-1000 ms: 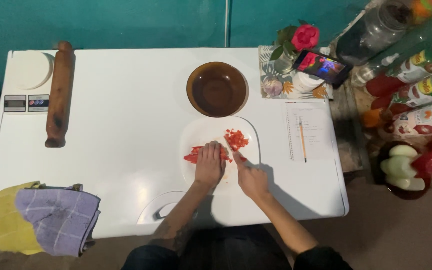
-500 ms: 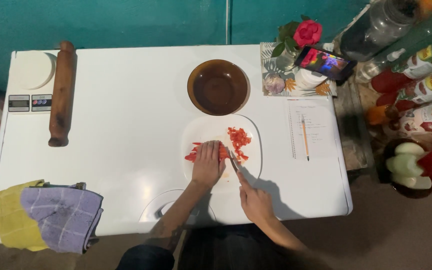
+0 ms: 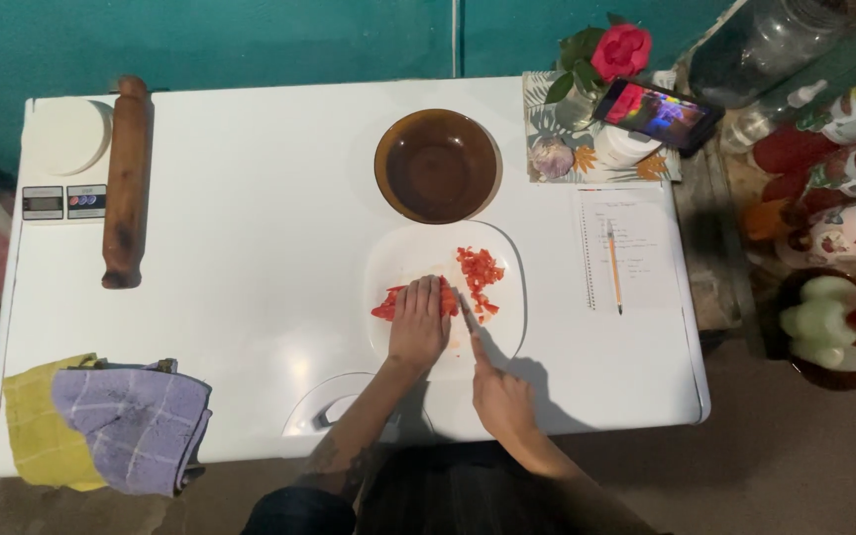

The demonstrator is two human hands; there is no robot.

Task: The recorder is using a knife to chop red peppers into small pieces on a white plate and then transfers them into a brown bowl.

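on the white surface (image 3: 250, 248) a brown glass bowl (image 3: 437, 164) stands near the far edge, just beyond the white cutting board (image 3: 403, 267), which lies toward the near edge right of the middle. a wooden rolling pin (image 3: 126, 183) lies along the left side, with a round white lid (image 3: 67, 135) at the far left corner and a small scale display (image 3: 64, 201) just below it. a purple checked cloth (image 3: 136, 421) lies over a yellow cloth (image 3: 40, 431) at the near left corner. toward the right edge lies a notebook (image 3: 631, 248) with a pencil (image 3: 613, 269) on it; beyond it are a phone (image 3: 658, 112) and a red rose (image 3: 621, 50) at the far right corner. the left hand (image 3: 419, 322) presses flat, fingers (image 3: 428, 292) together, on a strip of red pepper (image 3: 388, 303) on the board. the right hand (image 3: 502, 401) is clenched around a knife (image 3: 470, 315), its blade just beside the left fingertips. small chopped pepper pieces (image 3: 480, 269) lie in a loose pile on the board's right half, bright red and uneven.
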